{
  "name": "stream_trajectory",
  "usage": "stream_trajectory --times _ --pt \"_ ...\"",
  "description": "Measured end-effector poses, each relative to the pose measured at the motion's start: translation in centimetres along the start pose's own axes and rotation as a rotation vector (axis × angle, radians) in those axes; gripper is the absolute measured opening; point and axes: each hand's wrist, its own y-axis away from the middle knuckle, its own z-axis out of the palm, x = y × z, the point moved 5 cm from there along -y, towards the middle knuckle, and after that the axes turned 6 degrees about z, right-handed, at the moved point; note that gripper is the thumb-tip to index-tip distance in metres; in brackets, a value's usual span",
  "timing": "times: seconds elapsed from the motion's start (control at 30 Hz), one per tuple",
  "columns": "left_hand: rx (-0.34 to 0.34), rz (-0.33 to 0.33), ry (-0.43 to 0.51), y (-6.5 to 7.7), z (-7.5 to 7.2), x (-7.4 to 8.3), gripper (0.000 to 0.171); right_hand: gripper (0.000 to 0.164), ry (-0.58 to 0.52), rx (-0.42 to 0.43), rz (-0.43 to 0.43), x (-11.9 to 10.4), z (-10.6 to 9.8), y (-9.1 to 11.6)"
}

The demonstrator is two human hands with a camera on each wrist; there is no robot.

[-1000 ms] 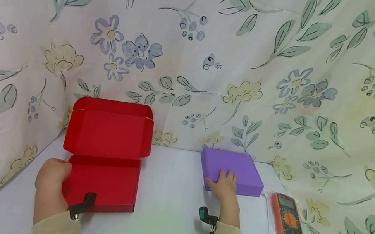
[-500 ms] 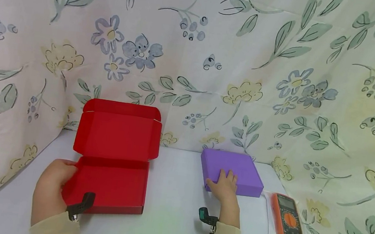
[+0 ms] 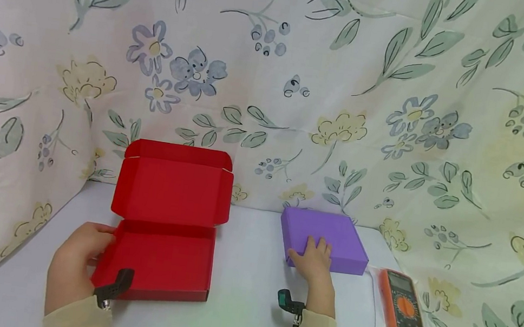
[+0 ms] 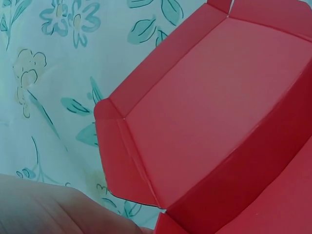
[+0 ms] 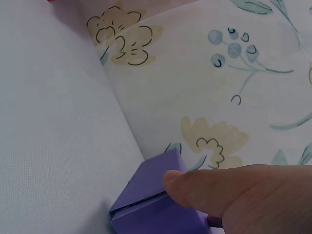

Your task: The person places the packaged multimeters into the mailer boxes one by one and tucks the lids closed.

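Note:
In the head view a red cardboard box (image 3: 157, 259) lies at left with its lid (image 3: 172, 190) raised; nothing shows inside. My left hand (image 3: 75, 260) reaches to its left wall, fingertips right at the edge, other fingers partly hidden. The left wrist view has that hand (image 4: 63, 209) beside the corner of the open red box (image 4: 219, 97). A shallow purple box (image 3: 327, 234), closed, sits at right. On its front left corner rests my right hand (image 3: 316, 263), fingers spread on the top. The right wrist view shows the thumb (image 5: 190, 187) against the purple box's side (image 5: 151, 195).
An orange and black multimeter (image 3: 405, 311) in a clear plastic bag lies to the right of my right hand. The white table (image 3: 236, 291) runs back to a floral cloth (image 3: 263, 76), which also hangs at both sides. A wrist camera sits on each forearm.
The red box has slid to the right along the table with my left hand at its side, the fingers reaching further out. My right hand and the purple box have stayed put.

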Motion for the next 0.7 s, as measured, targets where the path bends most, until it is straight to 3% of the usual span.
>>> stream_trajectory --times 0.17,0.7 --pt "-0.025 0.020 -0.012 -0.3 0.4 0.3 0.050 0.084 0.006 0.010 -0.008 -0.2 -0.1 -0.1" --pt "-0.080 -0.007 -0.042 -1.1 1.6 0.7 0.055 0.084 0.025 0.012 -0.008 -0.6 -0.4 0.2"
